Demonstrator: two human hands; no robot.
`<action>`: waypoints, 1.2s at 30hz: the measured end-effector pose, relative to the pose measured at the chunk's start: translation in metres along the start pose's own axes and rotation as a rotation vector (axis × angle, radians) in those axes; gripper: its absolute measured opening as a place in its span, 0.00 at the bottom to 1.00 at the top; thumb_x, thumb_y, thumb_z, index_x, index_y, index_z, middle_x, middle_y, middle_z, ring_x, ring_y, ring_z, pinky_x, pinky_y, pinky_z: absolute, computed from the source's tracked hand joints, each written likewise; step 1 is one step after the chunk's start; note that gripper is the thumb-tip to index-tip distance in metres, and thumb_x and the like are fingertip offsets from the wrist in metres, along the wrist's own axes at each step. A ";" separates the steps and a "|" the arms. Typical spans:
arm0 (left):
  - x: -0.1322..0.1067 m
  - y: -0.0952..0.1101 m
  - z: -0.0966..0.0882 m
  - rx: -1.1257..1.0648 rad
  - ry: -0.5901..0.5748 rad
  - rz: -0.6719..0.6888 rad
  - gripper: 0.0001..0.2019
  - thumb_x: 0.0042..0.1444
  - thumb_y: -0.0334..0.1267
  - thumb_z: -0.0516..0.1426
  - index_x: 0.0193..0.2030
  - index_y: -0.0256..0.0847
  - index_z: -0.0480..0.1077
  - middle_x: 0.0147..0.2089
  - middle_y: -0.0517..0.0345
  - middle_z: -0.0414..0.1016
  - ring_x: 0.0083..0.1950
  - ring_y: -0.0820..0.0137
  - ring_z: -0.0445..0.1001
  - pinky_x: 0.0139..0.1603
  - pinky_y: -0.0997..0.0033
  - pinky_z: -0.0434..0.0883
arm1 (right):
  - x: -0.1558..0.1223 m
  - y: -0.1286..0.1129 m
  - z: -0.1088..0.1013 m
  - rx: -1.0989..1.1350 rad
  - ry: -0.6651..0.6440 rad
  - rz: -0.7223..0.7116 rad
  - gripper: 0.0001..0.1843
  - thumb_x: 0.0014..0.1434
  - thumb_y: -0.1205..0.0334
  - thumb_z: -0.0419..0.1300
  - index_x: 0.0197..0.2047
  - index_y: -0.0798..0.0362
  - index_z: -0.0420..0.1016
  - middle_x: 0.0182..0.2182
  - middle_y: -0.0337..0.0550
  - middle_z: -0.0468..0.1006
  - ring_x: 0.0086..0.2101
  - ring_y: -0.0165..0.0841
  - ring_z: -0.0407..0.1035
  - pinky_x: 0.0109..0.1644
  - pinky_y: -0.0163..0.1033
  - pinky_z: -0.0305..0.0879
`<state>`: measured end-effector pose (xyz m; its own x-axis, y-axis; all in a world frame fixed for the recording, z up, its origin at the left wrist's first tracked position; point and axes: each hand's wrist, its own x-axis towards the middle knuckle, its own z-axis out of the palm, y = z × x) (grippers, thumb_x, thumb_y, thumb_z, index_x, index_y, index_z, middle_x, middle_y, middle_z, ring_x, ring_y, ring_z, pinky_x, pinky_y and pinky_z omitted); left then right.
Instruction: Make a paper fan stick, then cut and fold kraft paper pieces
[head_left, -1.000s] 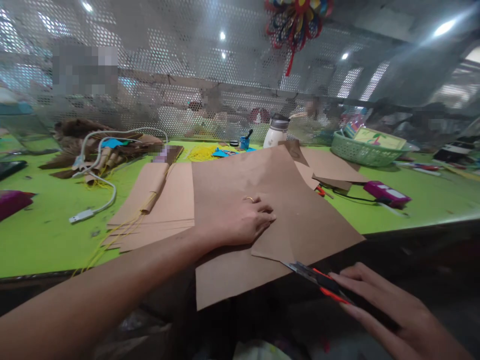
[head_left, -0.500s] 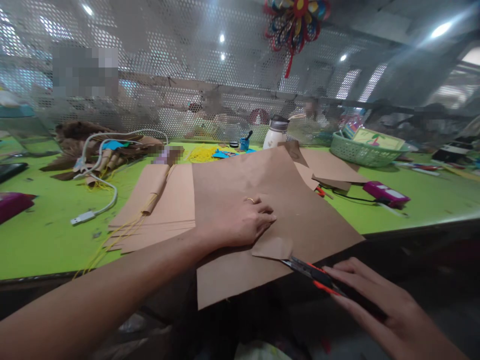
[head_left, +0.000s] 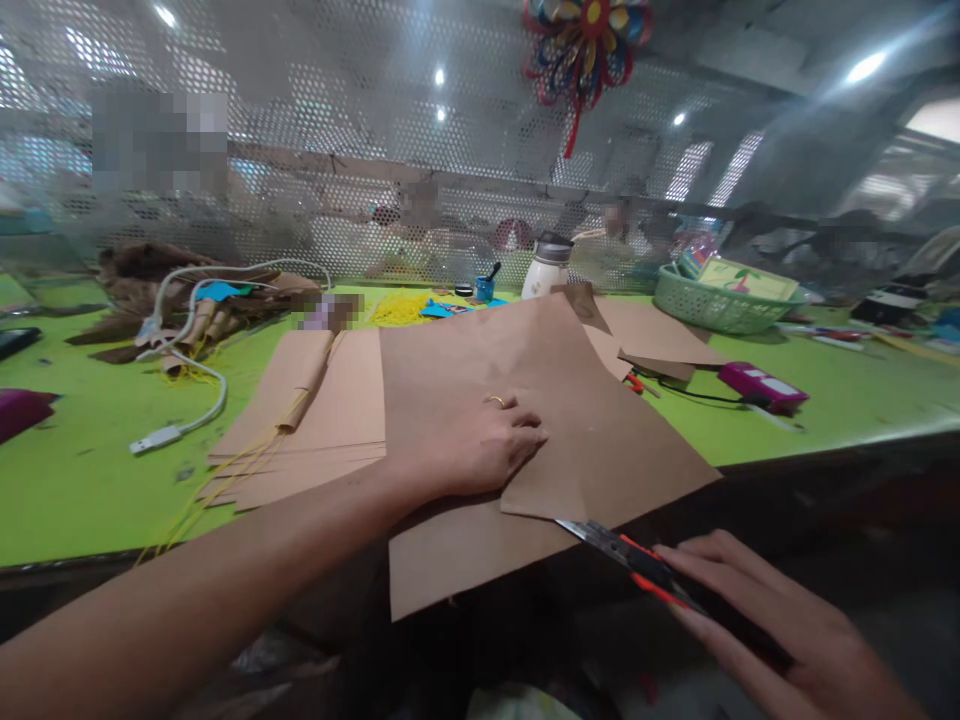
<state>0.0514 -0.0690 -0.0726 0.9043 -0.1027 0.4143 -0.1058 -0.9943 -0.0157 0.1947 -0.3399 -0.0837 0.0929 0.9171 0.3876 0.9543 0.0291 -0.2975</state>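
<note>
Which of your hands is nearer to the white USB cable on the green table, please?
Left. The left hand presses the brown paper, to the right of the white USB cable. The right hand, holding the orange cutter, is farther right, past the near edge of the table.

Two hands (head_left: 487,445) (head_left: 772,625), one knife (head_left: 624,548), one basket (head_left: 705,306)

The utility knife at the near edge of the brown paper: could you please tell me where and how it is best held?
Grip the utility knife by its orange-and-black handle, coming from the near right as the right hand does. Its bare blade points left toward the brown paper, so fingers behind the handle stay off the edge.
</note>
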 end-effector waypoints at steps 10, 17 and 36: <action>0.003 0.008 -0.006 0.051 -0.004 -0.091 0.16 0.63 0.37 0.44 0.35 0.37 0.71 0.34 0.51 0.68 0.37 0.67 0.65 0.40 0.66 0.64 | 0.004 0.014 -0.001 -0.051 0.009 -0.032 0.18 0.56 0.59 0.59 0.51 0.46 0.73 0.45 0.43 0.76 0.44 0.35 0.74 0.45 0.29 0.71; 0.000 0.004 -0.017 -0.153 -0.091 -0.129 0.11 0.57 0.43 0.54 0.35 0.38 0.72 0.40 0.51 0.66 0.40 0.67 0.66 0.42 0.67 0.66 | 0.005 0.028 0.002 -0.069 -0.089 -0.015 0.20 0.58 0.58 0.58 0.55 0.44 0.69 0.50 0.44 0.73 0.48 0.35 0.71 0.49 0.32 0.69; 0.001 -0.006 -0.029 -0.356 -0.304 -0.211 0.11 0.54 0.44 0.56 0.38 0.38 0.70 0.46 0.53 0.63 0.39 0.70 0.67 0.42 0.70 0.66 | 0.011 0.015 0.000 -0.015 -0.139 -0.039 0.21 0.59 0.60 0.56 0.56 0.45 0.67 0.50 0.45 0.73 0.48 0.36 0.70 0.49 0.34 0.70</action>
<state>0.0412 -0.0621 -0.0460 0.9950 0.0424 0.0909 0.0055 -0.9279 0.3729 0.2101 -0.3292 -0.0844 0.0162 0.9616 0.2741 0.9605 0.0612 -0.2714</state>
